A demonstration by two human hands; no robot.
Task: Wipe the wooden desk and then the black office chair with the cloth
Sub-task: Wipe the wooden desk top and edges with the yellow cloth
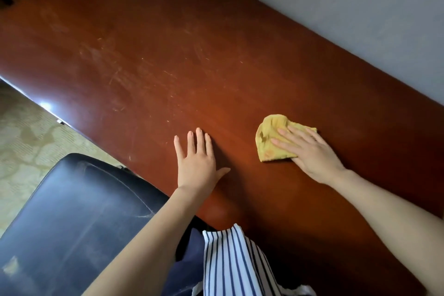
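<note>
A reddish-brown desk (216, 55) was seen across the middle of the frame, marked by faint pale scratches towards the upper left. Right of centre, a yellow cloth (266, 127) was shown, with an orange mark near its lower edge. The chair (72, 211) at lower left was rendered black with a greyish sheen. The upper right was taken up by a grey wall (348, 7). Beige carpet (24, 139) with a pale mottled pattern was seen at the left edge, and a white garment (230, 259) striped in navy at bottom centre.
</note>
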